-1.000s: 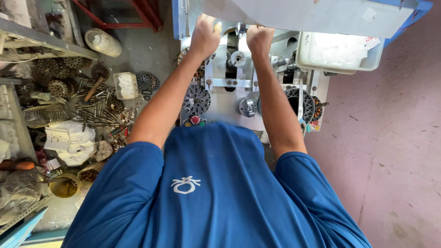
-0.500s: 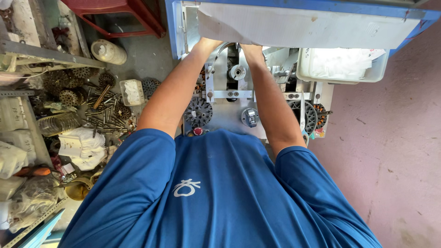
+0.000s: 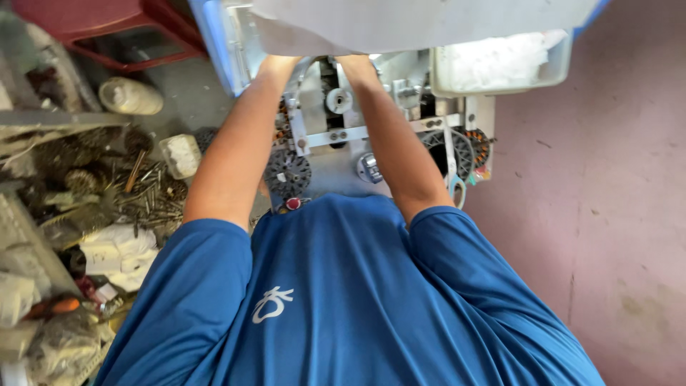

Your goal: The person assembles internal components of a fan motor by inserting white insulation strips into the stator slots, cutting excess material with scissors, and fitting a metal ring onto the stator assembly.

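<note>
My two forearms reach away from my blue shirt (image 3: pixel 343 300) into a metal machine frame (image 3: pixel 336 136). My left forearm (image 3: pixel 236 150) and my right forearm (image 3: pixel 393 136) both end under a pale grey panel (image 3: pixel 400 21) at the top edge, which hides both hands. Between the arms sit a white spool (image 3: pixel 339 100), a dark round toothed wheel (image 3: pixel 287 173), a silver knob (image 3: pixel 369 168) and a small red button (image 3: pixel 292 204). What the hands touch or hold is not visible.
A white tray (image 3: pixel 500 64) sits at the machine's upper right, with scissors (image 3: pixel 456 187) hanging below it. On the left lie a heap of metal parts (image 3: pixel 143 193), a white bottle (image 3: pixel 130 96), white cloth (image 3: pixel 118 250) and a red stool (image 3: pixel 107 21). Pink floor (image 3: pixel 593 214) lies to the right.
A second ago both hands showed on the machine's upper part. They have since slid under the grey panel and out of sight, as the view closed in.
</note>
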